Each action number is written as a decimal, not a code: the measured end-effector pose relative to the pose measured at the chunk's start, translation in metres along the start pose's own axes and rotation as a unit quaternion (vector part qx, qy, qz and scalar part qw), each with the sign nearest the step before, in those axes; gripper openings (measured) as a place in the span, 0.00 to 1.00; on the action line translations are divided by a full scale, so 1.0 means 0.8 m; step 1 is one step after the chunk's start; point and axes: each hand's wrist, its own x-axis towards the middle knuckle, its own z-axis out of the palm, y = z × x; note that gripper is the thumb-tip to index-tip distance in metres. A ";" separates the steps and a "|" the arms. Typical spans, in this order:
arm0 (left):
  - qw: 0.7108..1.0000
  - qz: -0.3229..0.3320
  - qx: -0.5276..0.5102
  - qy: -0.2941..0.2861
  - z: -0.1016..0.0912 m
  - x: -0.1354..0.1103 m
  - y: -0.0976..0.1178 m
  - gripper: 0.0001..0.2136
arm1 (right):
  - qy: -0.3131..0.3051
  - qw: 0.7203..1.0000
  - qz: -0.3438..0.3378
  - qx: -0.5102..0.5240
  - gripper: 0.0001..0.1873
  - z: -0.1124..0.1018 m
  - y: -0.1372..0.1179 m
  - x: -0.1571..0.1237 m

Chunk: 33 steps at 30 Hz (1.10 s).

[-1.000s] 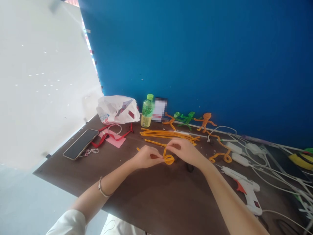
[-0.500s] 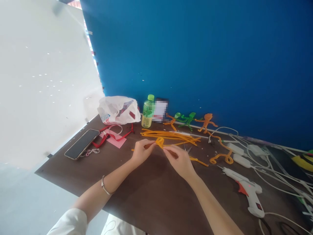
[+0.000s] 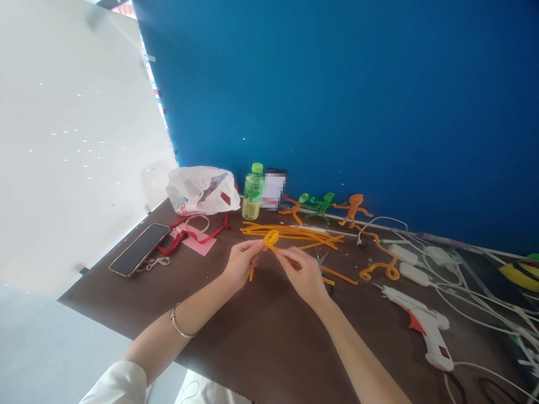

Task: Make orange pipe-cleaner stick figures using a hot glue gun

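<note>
Two pinches going on: left hand (image 3: pixel 242 264) and right hand (image 3: pixel 301 275) grip one orange pipe cleaner (image 3: pixel 272 240) (loop pointing up, I think), just front of the loose pipe-cleaner pile (image 3: pixel 290 233).

The orange pipe-cleaner loop (image 3: pixel 272 239) has lifted higher, now held up between the left hand (image 3: pixel 241 264) and right hand (image 3: pixel 301 275).

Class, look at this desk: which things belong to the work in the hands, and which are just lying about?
Belonging to the work: left hand; right hand; looped orange pipe cleaner; loose bundle of orange pipe cleaners.

Lying about: black-screened smartphone; white plastic bag; green-capped plastic bottle; white glue gun.
</note>
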 end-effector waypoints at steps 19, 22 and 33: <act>0.971 -0.066 0.036 -0.225 -0.012 -0.001 0.014 0.10 | -0.168 0.985 -0.005 -0.036 0.12 -0.050 -0.014 0.033; 0.944 0.039 0.242 -0.219 -0.010 -0.003 0.024 0.07 | -0.202 0.974 -0.005 -0.102 0.12 -0.065 -0.014 0.041; 0.744 0.353 0.563 -0.070 -0.014 0.000 -0.003 0.08 | -0.136 0.964 -0.013 -0.230 0.10 -0.045 -0.025 0.024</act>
